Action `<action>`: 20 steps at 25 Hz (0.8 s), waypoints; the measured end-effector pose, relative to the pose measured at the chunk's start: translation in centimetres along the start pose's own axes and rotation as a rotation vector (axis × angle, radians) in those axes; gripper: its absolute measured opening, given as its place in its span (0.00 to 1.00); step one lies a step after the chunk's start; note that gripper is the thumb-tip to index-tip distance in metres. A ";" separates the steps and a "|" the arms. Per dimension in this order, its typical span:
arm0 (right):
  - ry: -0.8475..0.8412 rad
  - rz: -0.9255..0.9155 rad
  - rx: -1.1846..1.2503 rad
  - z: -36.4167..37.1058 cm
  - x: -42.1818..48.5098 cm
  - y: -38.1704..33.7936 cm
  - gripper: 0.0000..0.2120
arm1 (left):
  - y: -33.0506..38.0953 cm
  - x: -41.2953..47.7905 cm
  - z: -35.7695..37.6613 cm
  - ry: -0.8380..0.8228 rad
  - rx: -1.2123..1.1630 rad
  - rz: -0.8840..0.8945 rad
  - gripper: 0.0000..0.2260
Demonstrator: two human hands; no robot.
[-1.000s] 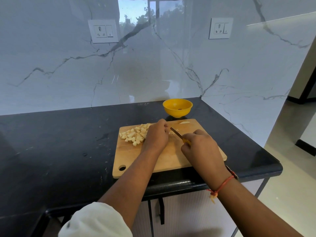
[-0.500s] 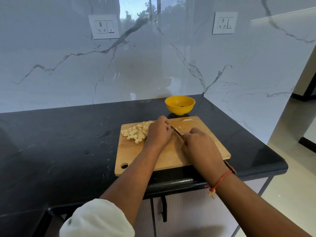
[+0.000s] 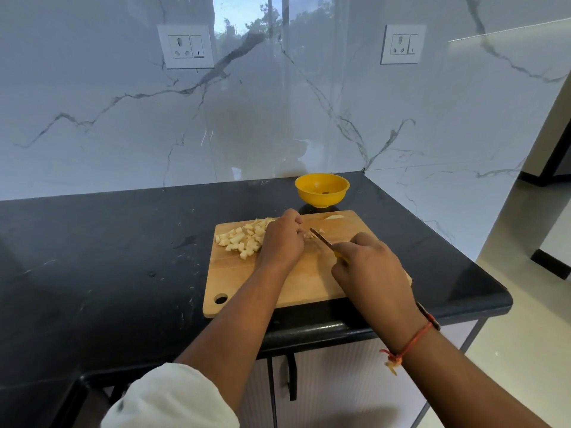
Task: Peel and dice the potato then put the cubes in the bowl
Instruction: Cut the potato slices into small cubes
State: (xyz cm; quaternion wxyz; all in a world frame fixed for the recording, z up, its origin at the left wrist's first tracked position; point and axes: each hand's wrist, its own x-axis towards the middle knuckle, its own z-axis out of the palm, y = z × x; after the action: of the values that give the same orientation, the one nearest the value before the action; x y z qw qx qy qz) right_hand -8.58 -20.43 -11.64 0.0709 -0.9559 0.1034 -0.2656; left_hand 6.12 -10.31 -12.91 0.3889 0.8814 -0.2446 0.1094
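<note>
Just left of the left hand [image 3: 282,239] lie the potato cubes [image 3: 242,239]

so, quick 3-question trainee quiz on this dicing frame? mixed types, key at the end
1. True or false: the potato cubes already lie in the yellow bowl.
2. The cutting board lies: A) on the black counter, B) in a sink, C) on a stove.
3. Which hand grips the knife?

Key:
1. False. The cubes are piled on the board, and the bowl stands beyond its far edge.
2. A.
3. The right hand.
</note>
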 end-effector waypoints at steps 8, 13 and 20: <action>-0.032 0.025 0.060 1.0 1.1 -0.6 0.13 | -0.2 0.2 0.2 0.023 0.029 -0.005 0.04; -0.063 0.058 0.056 1.2 1.8 -1.4 0.12 | -0.2 0.0 0.2 0.013 0.005 -0.010 0.06; -0.011 -0.015 -0.010 -1.2 -0.1 -0.1 0.12 | 0.3 -0.2 0.1 0.047 0.074 -0.029 0.07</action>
State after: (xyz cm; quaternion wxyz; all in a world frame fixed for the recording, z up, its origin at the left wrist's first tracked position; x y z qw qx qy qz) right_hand -9.26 -20.40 -10.69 0.0649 -0.9584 0.0971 -0.2603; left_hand 5.81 -10.55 -12.86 0.3633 0.8958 -0.2184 0.1337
